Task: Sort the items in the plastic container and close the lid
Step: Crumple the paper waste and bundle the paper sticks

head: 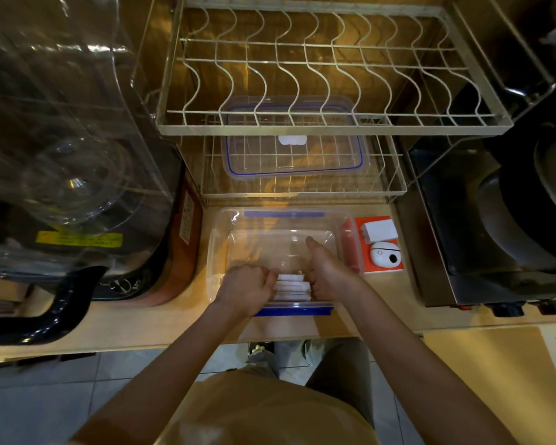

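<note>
white flat packets (292,286) are pinched between curled left hand (247,288) and right hand (329,273) inside clear plastic container (217,245); sorting is judged underway, clear blue-rimmed lid (294,162) beyond to be fetched next.

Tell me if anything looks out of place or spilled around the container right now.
Nothing looks spilled or damaged. The lid lies off the plastic container, on the lower wire rack behind it. Both hands, left hand and right hand, handle the white packets inside.
</note>
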Demonstrator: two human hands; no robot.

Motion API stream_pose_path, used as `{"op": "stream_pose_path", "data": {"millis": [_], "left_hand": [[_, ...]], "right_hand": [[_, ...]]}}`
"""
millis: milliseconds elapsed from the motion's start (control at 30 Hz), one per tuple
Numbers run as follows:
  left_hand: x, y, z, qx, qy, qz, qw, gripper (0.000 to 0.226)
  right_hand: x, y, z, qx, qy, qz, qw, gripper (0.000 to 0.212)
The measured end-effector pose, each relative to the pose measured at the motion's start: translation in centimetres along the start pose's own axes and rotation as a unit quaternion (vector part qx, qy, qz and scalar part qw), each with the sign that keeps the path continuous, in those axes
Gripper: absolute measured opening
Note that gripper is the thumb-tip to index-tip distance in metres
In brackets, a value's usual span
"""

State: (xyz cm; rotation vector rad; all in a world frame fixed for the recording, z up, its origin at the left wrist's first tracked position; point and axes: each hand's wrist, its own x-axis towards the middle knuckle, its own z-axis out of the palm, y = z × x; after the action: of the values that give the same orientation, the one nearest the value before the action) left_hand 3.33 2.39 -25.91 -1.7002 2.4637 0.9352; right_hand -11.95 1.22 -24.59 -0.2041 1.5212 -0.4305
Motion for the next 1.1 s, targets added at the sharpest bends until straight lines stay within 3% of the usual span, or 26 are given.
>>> {"op": "stream_pose_path", "data": {"millis": [233, 367, 667, 800, 967, 1100], "left_hand": [[0.0, -0.1, 0.0, -0.006, 0.002, -0.005, 1.0, 0.05], [0.0, -0.1, 0.1, -0.005, 0.005, -0.006, 1.0, 0.05], [0.1, 0.0, -0.1, -0.005, -0.018, -0.02, 1.0, 0.046], [-0.1, 0.1, -0.1, -0.009, 0.0, -0.027, 1.0, 0.045], [-0.2, 0.4, -0.2, 0.054, 0.023, -0.013, 0.998, 0.042], [-0.2, 0.4, 0.0, 0.046, 0.009, -0.026, 0.999, 0.041]], "right_hand": [[-0.4, -0.3, -0.5, 0.027, -0.038, 0.027, 0.999, 0.079], [-1.4, -0.6, -0.5, -0.045, -0.058, 0.047, 0.996, 0.083], [-2.1, -1.1, -0.8, -0.091, -0.052, 0.06, 0.993, 0.081], [-1.9, -1.1, -2.1, -0.187, -0.021, 0.009, 0.982, 0.089], [-3.3, -1.4, -4.3, -0.228, -0.031, -0.086, 0.969, 0.064], [-4.0, -0.8, -4.2, -0.267, 0.019, -0.154, 0.951, 0.048]]}}
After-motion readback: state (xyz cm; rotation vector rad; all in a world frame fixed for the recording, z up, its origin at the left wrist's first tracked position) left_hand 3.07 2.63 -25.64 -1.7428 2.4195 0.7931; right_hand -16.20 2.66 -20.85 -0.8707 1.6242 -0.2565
